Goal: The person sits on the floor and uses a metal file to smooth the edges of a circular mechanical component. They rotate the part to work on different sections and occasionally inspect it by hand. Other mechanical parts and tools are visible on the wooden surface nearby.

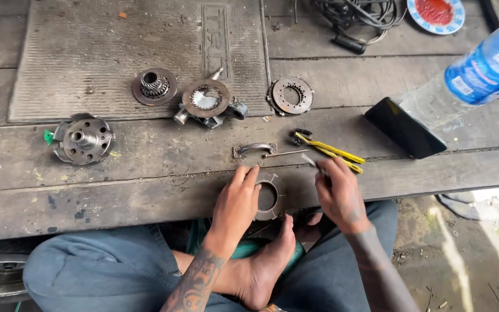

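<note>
My left hand presses on a round metal ring plate lying at the near edge of the wooden platform. My right hand pinches a thin metal tool just right of the plate, its tip pointing up and left. Yellow-handled pliers lie right behind that hand. I sit cross-legged with a bare foot below the plate.
Further back lie a toothed hub disc, a round assembly with arms, a slotted ring plate and a finned drum. A black phone, plastic bottle, metal handle, cables and ribbed mat are around.
</note>
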